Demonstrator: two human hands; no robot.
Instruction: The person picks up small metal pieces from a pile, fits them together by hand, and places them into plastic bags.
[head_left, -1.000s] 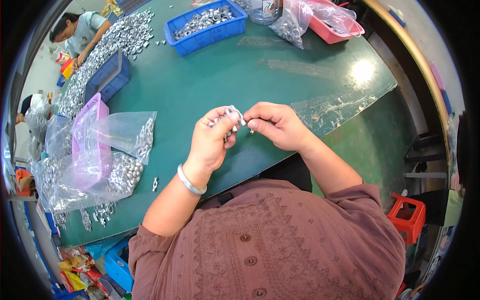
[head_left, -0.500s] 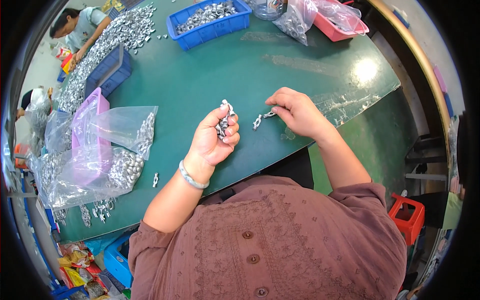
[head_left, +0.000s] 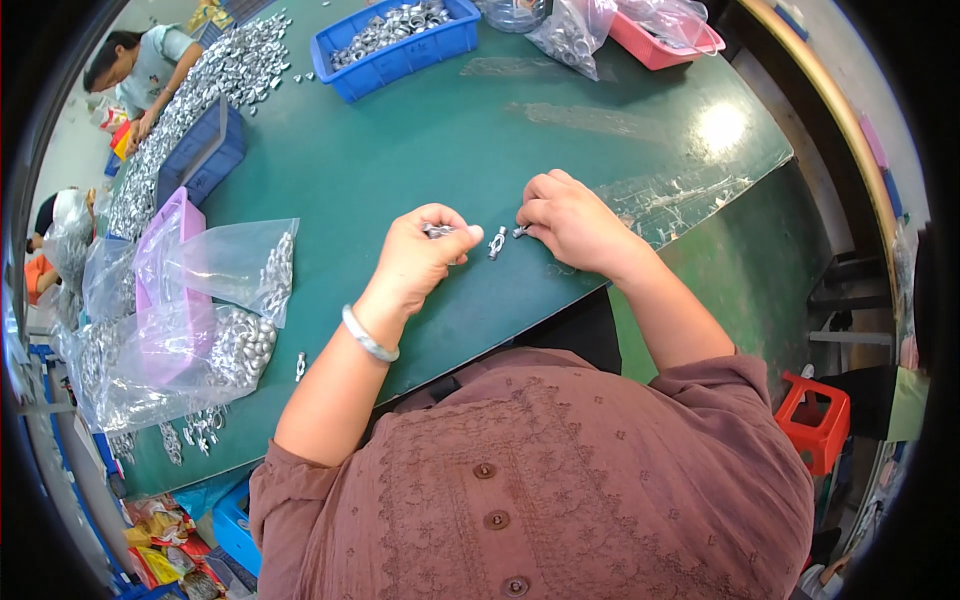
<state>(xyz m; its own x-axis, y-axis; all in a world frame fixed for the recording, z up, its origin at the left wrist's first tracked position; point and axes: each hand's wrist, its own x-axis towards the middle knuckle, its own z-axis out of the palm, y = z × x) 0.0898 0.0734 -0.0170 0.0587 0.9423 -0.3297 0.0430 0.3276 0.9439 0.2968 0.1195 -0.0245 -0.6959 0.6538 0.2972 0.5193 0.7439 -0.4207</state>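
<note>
My left hand (head_left: 420,255) is clenched on small metal parts (head_left: 437,231); my right hand (head_left: 570,222) pinches another at its fingers. A loose metal clip (head_left: 497,242) lies on the counter (head_left: 420,140) between them. Mid-assembly, I judge; joining next needs careful alignment.

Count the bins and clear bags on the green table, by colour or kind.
Blue bins: 2
Purple bin: 1
Pink bin: 1
Clear plastic bags: 2
Total: 6
</note>
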